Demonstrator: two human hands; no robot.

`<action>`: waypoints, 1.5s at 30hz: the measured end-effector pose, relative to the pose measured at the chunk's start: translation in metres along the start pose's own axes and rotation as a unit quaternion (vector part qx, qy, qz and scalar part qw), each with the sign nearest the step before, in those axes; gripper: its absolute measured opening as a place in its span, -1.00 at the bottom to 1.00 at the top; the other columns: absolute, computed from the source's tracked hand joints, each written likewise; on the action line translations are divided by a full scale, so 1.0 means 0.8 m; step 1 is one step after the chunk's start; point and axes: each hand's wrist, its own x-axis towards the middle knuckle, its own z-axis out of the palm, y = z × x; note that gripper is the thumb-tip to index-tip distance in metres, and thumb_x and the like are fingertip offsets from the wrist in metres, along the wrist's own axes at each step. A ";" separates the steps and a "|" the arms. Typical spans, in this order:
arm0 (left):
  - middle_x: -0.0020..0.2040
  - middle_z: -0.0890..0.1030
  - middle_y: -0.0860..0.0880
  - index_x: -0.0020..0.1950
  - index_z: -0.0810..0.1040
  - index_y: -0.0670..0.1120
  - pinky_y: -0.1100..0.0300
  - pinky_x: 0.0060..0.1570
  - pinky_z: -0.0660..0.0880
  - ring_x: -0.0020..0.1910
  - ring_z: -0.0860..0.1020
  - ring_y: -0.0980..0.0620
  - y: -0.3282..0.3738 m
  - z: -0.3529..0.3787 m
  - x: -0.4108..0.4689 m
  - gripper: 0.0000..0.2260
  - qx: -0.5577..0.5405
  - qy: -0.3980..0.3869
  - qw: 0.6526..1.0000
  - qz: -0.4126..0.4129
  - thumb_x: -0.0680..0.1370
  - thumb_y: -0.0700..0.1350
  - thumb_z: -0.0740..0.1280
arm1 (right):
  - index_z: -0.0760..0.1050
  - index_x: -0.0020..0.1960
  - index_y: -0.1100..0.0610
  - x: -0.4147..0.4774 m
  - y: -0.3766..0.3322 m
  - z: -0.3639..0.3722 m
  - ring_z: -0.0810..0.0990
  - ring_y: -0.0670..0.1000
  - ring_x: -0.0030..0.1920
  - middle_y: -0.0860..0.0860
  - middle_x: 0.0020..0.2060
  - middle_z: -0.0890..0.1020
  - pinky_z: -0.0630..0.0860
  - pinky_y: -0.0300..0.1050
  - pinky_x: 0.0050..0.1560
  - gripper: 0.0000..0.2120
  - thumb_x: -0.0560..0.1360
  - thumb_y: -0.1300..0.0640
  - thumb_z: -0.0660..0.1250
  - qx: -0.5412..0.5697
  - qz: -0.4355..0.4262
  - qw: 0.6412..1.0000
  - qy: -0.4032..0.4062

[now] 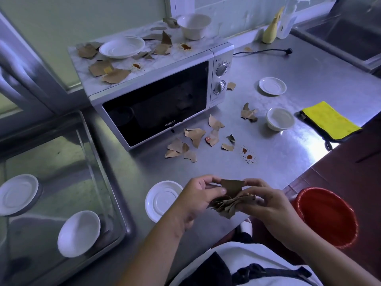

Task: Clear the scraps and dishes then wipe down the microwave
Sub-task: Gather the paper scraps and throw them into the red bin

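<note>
Both hands hold a bundle of brown paper scraps above the counter's front edge. My left hand pinches one flat scrap against the bundle, and my right hand grips the bundle from the right. Loose brown scraps lie on the counter before the white microwave. More scraps, a white plate and a white bowl sit on top of the microwave, beside orange sauce stains.
A red bin stands below the counter at right. A saucer sits by my left hand. A saucer, a bowl and a yellow cloth lie at right. The left sink holds a plate and a bowl. Sauce drops mark the counter.
</note>
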 end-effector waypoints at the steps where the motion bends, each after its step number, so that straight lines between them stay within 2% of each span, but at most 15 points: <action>1: -0.11 0.71 -0.05 0.05 0.65 -0.08 0.31 -0.16 0.52 -0.15 0.64 0.08 -0.002 0.004 -0.004 -0.88 -0.005 -0.002 1.000 -0.002 0.56 -0.23 0.38 | 0.73 -0.17 0.17 -0.002 0.002 0.000 0.64 0.04 0.05 0.02 0.08 0.57 0.59 -0.05 0.13 -0.89 0.30 0.29 0.55 -0.006 0.003 1.000 -0.001; 5: -0.10 0.69 -0.10 0.06 0.64 -0.11 0.27 -0.13 0.53 -0.16 0.61 0.04 -0.013 0.012 -0.011 -0.89 -0.028 -0.005 0.999 -0.017 0.57 -0.23 0.36 | 0.70 -0.15 0.26 -0.008 0.008 0.001 0.68 0.21 -0.01 0.17 0.03 0.67 0.63 0.10 0.11 -0.86 0.36 0.44 0.47 0.062 0.038 0.997 0.000; 7: -0.08 0.67 -0.11 0.10 0.63 -0.15 0.30 -0.15 0.53 -0.15 0.60 0.04 -0.018 0.013 -0.011 -0.87 -0.040 0.000 0.999 -0.026 0.58 -0.23 0.35 | 0.69 -0.13 0.28 -0.010 0.008 0.004 0.69 0.30 -0.05 0.25 -0.12 0.71 0.63 0.13 0.09 -0.88 0.34 0.37 0.48 0.085 0.046 0.995 -0.012; 9: -0.10 0.67 -0.09 0.07 0.64 -0.13 0.30 -0.13 0.54 -0.13 0.61 0.06 -0.020 0.012 -0.012 -0.88 -0.056 -0.004 0.998 -0.028 0.60 -0.17 0.33 | 0.68 -0.12 0.30 -0.009 0.011 0.004 0.69 0.34 -0.07 0.30 -0.15 0.70 0.63 0.20 0.06 -0.78 0.28 0.21 0.53 0.101 0.057 0.993 -0.014; 12: -0.05 0.70 -0.08 0.08 0.67 -0.10 0.16 -0.02 0.57 -0.05 0.66 -0.01 -0.026 -0.011 -0.008 -0.81 -0.081 0.004 0.997 -0.016 0.64 -0.10 0.27 | 0.66 -0.07 0.34 -0.003 0.019 -0.003 0.68 0.37 -0.05 0.32 -0.11 0.69 0.64 0.16 -0.03 -0.79 0.34 0.26 0.50 0.132 0.084 0.988 0.009; 15: -0.14 0.69 0.01 0.00 0.67 0.01 0.16 -0.03 0.55 -0.12 0.63 -0.01 -0.056 -0.063 0.009 -0.86 0.047 0.158 0.986 0.000 0.59 -0.18 0.33 | 0.65 -0.01 0.22 -0.001 0.027 -0.015 0.69 0.28 -0.07 0.25 -0.08 0.70 0.63 0.04 -0.17 -0.70 0.28 0.21 0.58 0.142 0.098 0.983 0.067; 17: -0.20 0.64 0.11 -0.13 0.62 0.16 0.23 -0.07 0.50 -0.14 0.60 0.04 -0.084 -0.099 0.018 -0.77 0.229 0.236 0.944 -0.033 0.52 -0.20 0.34 | 0.60 0.04 0.15 -0.001 0.030 -0.020 0.69 0.24 -0.13 0.22 -0.07 0.70 0.63 0.00 -0.27 -0.59 0.22 0.24 0.60 0.175 0.116 0.973 0.091; 21: 0.01 0.58 0.10 0.06 0.60 0.11 0.21 -0.01 0.48 -0.04 0.55 0.08 -0.131 -0.135 0.031 -0.81 0.393 0.210 0.890 -0.095 0.47 -0.06 0.44 | 0.52 0.25 0.07 0.002 0.038 -0.027 0.67 0.29 -0.02 0.23 0.00 0.68 0.66 0.07 -0.23 -0.43 0.28 0.36 0.48 0.227 0.154 0.955 0.114; 24: 0.05 0.49 0.08 0.14 0.60 0.03 0.23 -0.03 0.43 -0.03 0.53 0.09 -0.143 -0.135 0.041 -0.76 0.450 0.181 0.873 -0.054 0.48 -0.04 0.44 | 0.60 0.15 0.22 0.001 0.042 -0.033 0.68 0.29 0.01 0.27 0.04 0.67 0.66 0.02 -0.20 -0.53 0.24 0.30 0.53 0.225 0.167 0.954 0.105; 31: -0.12 0.51 0.12 -0.18 0.59 0.00 0.14 -0.02 0.50 -0.12 0.52 0.09 -0.147 -0.131 0.057 -0.94 0.487 0.142 0.862 -0.016 0.46 -0.12 0.45 | 0.58 0.13 0.30 0.000 0.055 -0.047 0.70 0.23 -0.02 0.25 0.03 0.68 0.68 0.03 -0.14 -0.52 0.24 0.28 0.57 0.210 0.173 0.955 0.116; 34: -0.18 0.60 0.10 -0.24 0.59 0.03 0.20 -0.15 0.44 -0.19 0.52 0.09 -0.136 -0.126 0.052 -0.88 0.451 0.175 0.875 -0.020 0.49 -0.12 0.43 | 0.58 0.12 0.30 -0.001 0.057 -0.050 0.69 0.24 -0.02 0.24 0.01 0.69 0.67 0.06 -0.10 -0.51 0.21 0.25 0.56 0.215 0.172 0.953 0.124; 37: -0.22 0.64 0.07 -0.19 0.64 0.04 0.35 -0.20 0.42 -0.27 0.52 0.13 -0.108 -0.103 0.046 -0.88 0.301 0.211 0.930 0.000 0.50 -0.16 0.46 | 0.58 0.10 0.27 -0.001 0.055 -0.056 0.69 0.23 -0.02 0.24 0.02 0.68 0.65 0.07 -0.07 -0.59 0.27 0.27 0.53 0.216 0.172 0.953 0.123; 39: -0.22 0.67 0.06 -0.13 0.69 0.01 0.32 -0.12 0.48 -0.26 0.56 0.13 -0.083 -0.072 0.042 -0.90 0.183 0.203 0.962 0.021 0.48 -0.20 0.49 | 0.58 0.09 0.28 -0.001 0.053 -0.058 0.68 0.24 0.00 0.27 0.04 0.67 0.63 0.13 0.04 -0.58 0.26 0.27 0.56 0.232 0.168 0.952 0.106; 42: -0.20 0.68 0.03 -0.07 0.68 -0.02 0.24 -0.11 0.59 -0.24 0.60 0.12 -0.047 -0.011 0.041 -0.88 0.123 0.138 0.982 0.037 0.47 -0.22 0.50 | 0.55 0.14 0.31 -0.003 0.048 -0.062 0.64 0.28 0.07 0.31 0.10 0.64 0.49 0.27 0.23 -0.48 0.22 0.26 0.59 0.264 0.159 0.949 0.069; 45: -0.20 0.65 -0.10 0.00 0.63 -0.17 0.22 -0.19 0.59 -0.25 0.60 0.07 -0.029 0.047 0.051 -0.80 0.071 0.032 0.996 0.049 0.43 -0.37 0.47 | 0.46 0.23 0.37 -0.010 0.045 -0.075 0.62 0.27 0.05 0.32 0.13 0.62 0.43 0.33 0.25 -0.36 0.21 0.28 0.60 0.286 0.169 0.941 0.065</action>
